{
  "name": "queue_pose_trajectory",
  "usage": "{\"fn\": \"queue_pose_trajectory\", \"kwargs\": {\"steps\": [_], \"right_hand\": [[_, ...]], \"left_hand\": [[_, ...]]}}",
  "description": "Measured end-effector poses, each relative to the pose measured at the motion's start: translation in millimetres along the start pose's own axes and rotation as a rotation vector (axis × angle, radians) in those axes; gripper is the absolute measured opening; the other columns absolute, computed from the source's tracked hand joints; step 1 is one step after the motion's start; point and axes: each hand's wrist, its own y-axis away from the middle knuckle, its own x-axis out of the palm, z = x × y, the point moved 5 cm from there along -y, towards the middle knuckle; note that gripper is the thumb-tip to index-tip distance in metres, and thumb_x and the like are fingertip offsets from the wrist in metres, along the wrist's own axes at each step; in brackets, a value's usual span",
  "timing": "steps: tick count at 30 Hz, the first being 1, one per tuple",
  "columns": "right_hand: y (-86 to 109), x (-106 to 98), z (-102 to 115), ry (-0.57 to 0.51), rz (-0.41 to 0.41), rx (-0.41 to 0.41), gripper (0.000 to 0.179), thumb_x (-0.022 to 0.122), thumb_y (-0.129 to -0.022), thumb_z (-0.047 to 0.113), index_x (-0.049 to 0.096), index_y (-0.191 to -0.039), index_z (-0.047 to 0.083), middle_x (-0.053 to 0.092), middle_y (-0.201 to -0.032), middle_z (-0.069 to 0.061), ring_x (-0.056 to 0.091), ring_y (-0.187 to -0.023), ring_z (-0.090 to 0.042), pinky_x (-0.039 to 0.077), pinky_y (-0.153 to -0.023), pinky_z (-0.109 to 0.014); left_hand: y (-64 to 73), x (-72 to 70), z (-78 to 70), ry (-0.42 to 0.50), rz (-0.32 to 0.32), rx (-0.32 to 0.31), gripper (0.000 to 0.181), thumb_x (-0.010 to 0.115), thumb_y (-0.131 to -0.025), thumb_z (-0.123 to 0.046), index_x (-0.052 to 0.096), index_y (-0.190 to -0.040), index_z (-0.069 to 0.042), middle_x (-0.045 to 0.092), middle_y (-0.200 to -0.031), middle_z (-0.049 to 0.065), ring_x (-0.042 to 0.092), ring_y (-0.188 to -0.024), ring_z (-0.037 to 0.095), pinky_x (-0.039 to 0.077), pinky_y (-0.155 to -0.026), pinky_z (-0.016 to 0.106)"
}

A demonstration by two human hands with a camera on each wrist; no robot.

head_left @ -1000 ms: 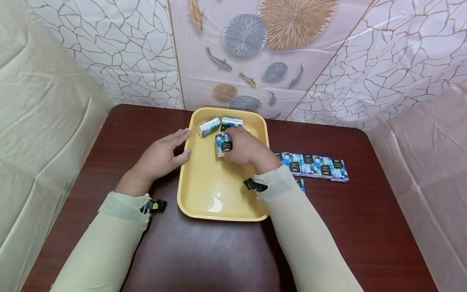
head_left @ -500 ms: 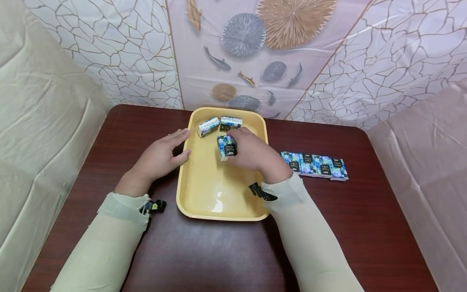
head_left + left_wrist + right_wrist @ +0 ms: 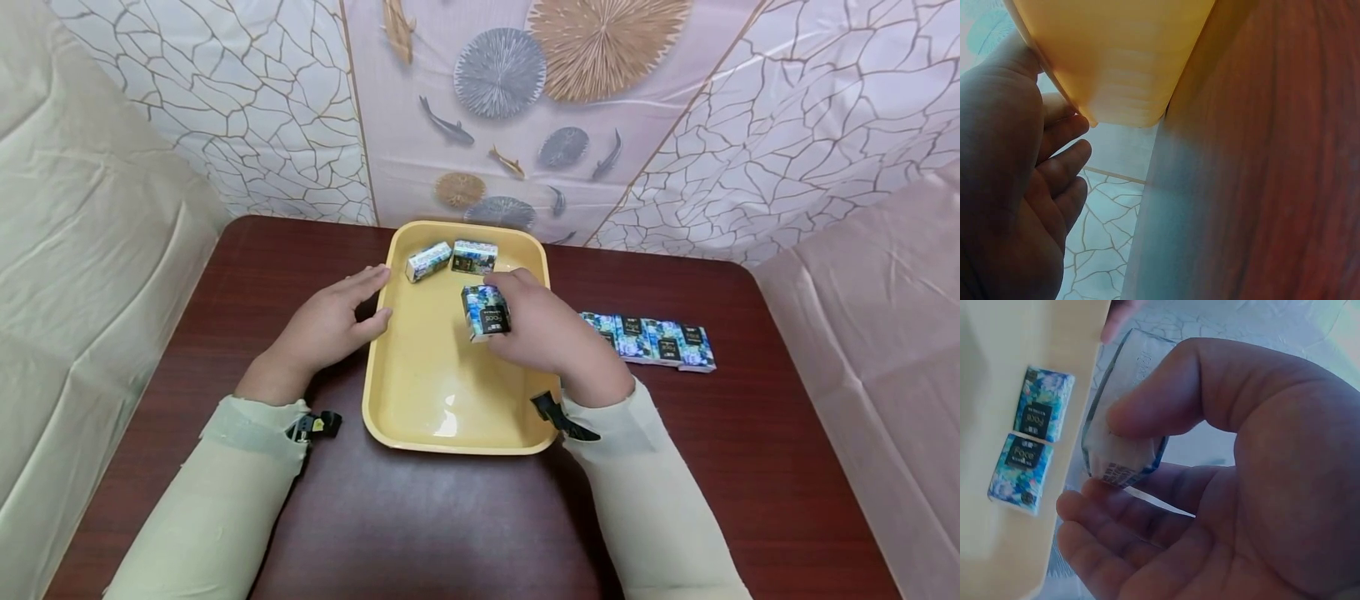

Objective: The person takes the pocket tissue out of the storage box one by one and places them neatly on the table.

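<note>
My right hand (image 3: pixel 551 333) pinches a pocket tissue pack (image 3: pixel 484 313) with a blue floral print and a black "Face" label. The pack is over the yellow tray (image 3: pixel 420 375); in the right wrist view the thumb lies on its pale side, with fingers beneath. Two more tissue packs, one tilted (image 3: pixel 428 262) and one straighter (image 3: pixel 474 258), lie at the tray's far end. At the tray's left rim, my left hand (image 3: pixel 322 329) rests with fingers extended, touching the edge. The left wrist view shows these fingers (image 3: pixel 1063 165) beside the tray's outer wall.
To the tray's right, a row of similar tissue packs (image 3: pixel 660 342) lies side by side on the dark red-brown table (image 3: pixel 735 467), partly hidden by my right hand. A patterned cloth wall (image 3: pixel 300 125) rises behind the table, with plain cloth on both sides.
My right hand has drawn the tissue pack rightward and nearer to me, away from the two packs at the far end. The left hand stays at the rim.
</note>
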Motion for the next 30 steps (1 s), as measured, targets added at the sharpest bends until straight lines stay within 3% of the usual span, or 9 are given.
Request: {"fn": "queue_pose_trajectory", "kwargs": {"steps": [7,20,30], "right_hand": [[15.1,-7,-10,0.002,-0.025,0.006,0.082,0.075,-0.083,0.019,0.042,-0.158,0.007,0.048,-0.149,-0.013,0.056,-0.120,-0.024,0.054,-0.102,-0.043],[37.3,-9,-28,-0.004,0.001,0.043,0.083,0.077,-0.087,0.023,0.039,-0.159,0.006,0.046,-0.151,-0.013,0.056,-0.124,-0.025,0.054,-0.108,-0.048],[56.4,-8,-50,-0.015,-0.002,0.102,0.082,0.075,-0.087,0.019,0.039,-0.159,0.008,0.044,-0.152,-0.011,0.057,-0.121,-0.026,0.056,-0.104,-0.049]], "left_hand": [[0.0,-0.3,-0.9,0.001,-0.002,0.003,0.068,0.064,-0.102,-0.044,0.043,-0.162,-0.020,0.044,-0.167,-0.001,0.040,-0.156,0.023,0.036,-0.127,0.050],[0.4,1.0,1.4,-0.002,-0.001,0.001,0.068,0.065,-0.102,-0.044,0.043,-0.162,-0.020,0.043,-0.167,0.000,0.039,-0.157,0.023,0.037,-0.126,0.050],[-1.1,2.7,4.5,-0.008,0.023,-0.006,0.070,0.061,-0.102,-0.049,0.040,-0.163,-0.022,0.040,-0.169,-0.002,0.037,-0.158,0.024,0.036,-0.126,0.052]]}}
